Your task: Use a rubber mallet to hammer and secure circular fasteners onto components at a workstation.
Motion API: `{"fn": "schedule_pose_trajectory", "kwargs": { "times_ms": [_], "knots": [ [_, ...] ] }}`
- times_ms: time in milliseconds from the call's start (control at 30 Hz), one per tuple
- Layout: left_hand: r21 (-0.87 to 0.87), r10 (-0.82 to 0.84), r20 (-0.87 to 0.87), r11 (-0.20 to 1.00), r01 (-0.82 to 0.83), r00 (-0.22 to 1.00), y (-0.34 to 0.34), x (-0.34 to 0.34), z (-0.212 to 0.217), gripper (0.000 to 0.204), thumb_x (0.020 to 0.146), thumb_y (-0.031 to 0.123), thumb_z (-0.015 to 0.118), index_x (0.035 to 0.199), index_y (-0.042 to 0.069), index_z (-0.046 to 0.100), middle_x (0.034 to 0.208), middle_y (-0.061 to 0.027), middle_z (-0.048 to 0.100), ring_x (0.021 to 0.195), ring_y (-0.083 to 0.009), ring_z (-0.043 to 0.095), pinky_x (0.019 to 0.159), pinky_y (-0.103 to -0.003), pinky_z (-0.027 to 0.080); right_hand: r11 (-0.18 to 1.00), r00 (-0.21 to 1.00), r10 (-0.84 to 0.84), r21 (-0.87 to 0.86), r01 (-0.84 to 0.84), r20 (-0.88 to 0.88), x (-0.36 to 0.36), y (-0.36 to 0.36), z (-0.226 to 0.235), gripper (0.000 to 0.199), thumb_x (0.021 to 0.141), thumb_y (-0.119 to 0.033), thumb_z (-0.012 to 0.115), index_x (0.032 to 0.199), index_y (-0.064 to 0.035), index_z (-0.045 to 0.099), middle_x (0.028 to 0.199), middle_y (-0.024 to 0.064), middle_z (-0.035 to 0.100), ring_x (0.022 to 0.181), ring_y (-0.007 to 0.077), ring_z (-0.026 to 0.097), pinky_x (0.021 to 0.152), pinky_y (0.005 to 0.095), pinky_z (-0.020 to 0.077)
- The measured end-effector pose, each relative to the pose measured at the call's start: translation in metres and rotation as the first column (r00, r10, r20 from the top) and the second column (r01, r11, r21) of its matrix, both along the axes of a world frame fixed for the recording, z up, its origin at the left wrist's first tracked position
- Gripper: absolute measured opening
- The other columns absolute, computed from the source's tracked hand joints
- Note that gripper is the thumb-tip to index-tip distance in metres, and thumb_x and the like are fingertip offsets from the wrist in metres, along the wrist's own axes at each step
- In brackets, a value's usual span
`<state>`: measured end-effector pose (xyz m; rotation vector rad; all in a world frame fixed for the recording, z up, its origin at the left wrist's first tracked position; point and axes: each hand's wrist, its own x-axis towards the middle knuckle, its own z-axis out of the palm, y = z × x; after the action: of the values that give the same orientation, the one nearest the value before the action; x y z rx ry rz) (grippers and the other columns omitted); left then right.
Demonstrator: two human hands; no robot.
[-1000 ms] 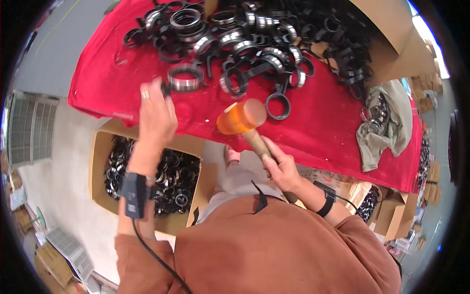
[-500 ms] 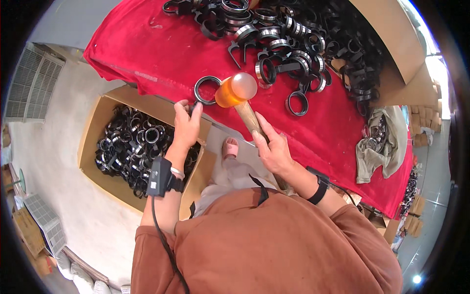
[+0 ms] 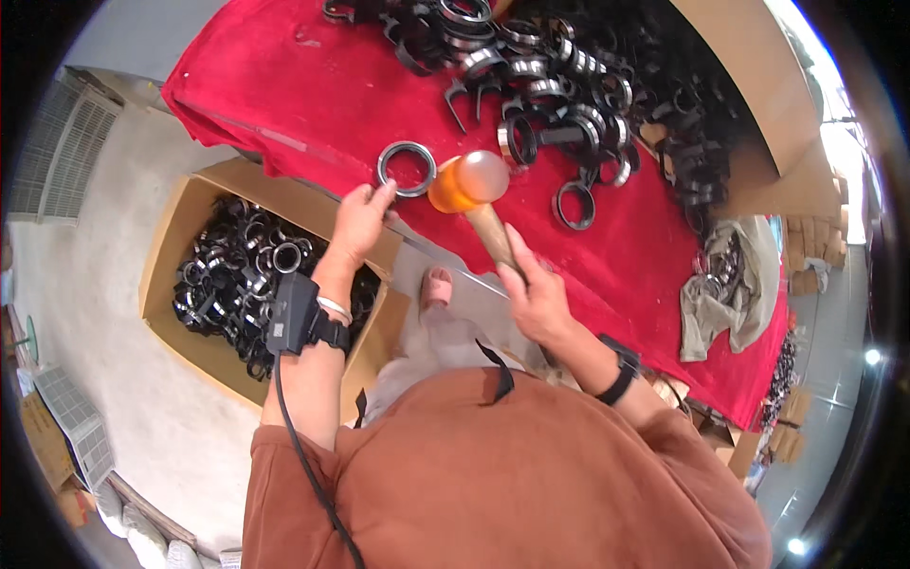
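My left hand [image 3: 360,224] pinches a black part with a round metal-lined ring [image 3: 408,146] at the near edge of the red-covered table. Fingers and thumb close on the ring's lower end, and its short stem is mostly hidden by them. Wrapped round the wooden handle of a mallet [image 3: 470,182] is my right hand [image 3: 542,296]. The mallet's orange, translucent head hangs just right of the ring, with its pale round face upward. Whether the head touches the ring, I cannot tell.
A heap of similar ring parts [image 3: 545,87] covers the far side of the red cloth [image 3: 275,95]. One loose ring part [image 3: 573,206] lies nearer. A cardboard box [image 3: 166,284] of ring parts stands on the floor at left. Greenish-grey fabric [image 3: 706,318] lies at right.
Relative to the table, the mallet head has shifted slightly to the right and nearer. The ring in my left hand has tilted and moved a little right. Both grips stay the same.
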<state>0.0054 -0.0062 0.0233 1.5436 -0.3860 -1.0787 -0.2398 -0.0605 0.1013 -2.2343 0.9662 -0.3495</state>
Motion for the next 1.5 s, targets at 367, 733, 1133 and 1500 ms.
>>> {"fn": "schedule_pose_trajectory", "kwargs": {
  "times_ms": [367,733,1133,1500],
  "knots": [
    [0.038,0.012,0.009,0.999,-0.012,1.000,0.001,0.002,-0.007,0.039,0.086,0.035,0.058,0.075,-0.002,0.056,0.066,-0.0077,0.057,0.062,-0.0123,0.055,0.058,-0.028,0.044,0.946,0.928,0.221,-0.298,-0.129,0.300,0.092,-0.035,0.028,0.047,0.087,-0.014,0.055,0.132,-0.0080,0.042,0.097,0.0258,0.061,0.085,0.0379,0.063,0.075,0.0417,0.0499],
    [0.025,0.064,0.042,0.998,-0.065,0.997,0.008,0.000,-0.014,0.041,0.088,0.039,0.052,0.082,-0.002,0.057,0.072,-0.0087,0.058,0.061,-0.0150,0.056,0.060,-0.028,0.045,0.996,0.950,0.029,-0.092,0.000,0.312,0.106,-0.043,0.083,0.045,0.090,-0.015,0.050,0.133,-0.0090,0.041,0.091,0.0249,0.061,0.080,0.0337,0.065,0.068,0.0305,0.0501],
    [0.013,0.060,-0.294,0.998,-0.059,0.954,0.010,0.006,-0.002,0.027,0.082,0.038,0.062,0.076,0.012,0.057,0.065,0.0001,0.056,0.059,-0.0083,0.052,0.051,-0.022,0.033,0.991,0.981,0.131,0.007,-0.134,0.145,0.094,-0.046,0.074,0.045,0.090,-0.025,0.052,0.132,-0.0114,0.043,0.094,0.0246,0.061,0.085,0.0336,0.064,0.076,0.0354,0.0489],
    [0.076,0.031,-0.336,0.997,-0.006,0.941,0.013,0.012,-0.009,0.028,0.082,0.042,0.061,0.079,0.014,0.059,0.067,-0.0008,0.061,0.063,-0.0116,0.056,0.061,-0.028,0.037,0.972,0.960,0.011,0.223,-0.076,0.279,0.076,-0.030,0.061,0.047,0.092,-0.018,0.046,0.137,-0.0108,0.036,0.072,0.0093,0.059,0.057,0.0162,0.057,0.056,0.0316,0.0485]
  ]
}}
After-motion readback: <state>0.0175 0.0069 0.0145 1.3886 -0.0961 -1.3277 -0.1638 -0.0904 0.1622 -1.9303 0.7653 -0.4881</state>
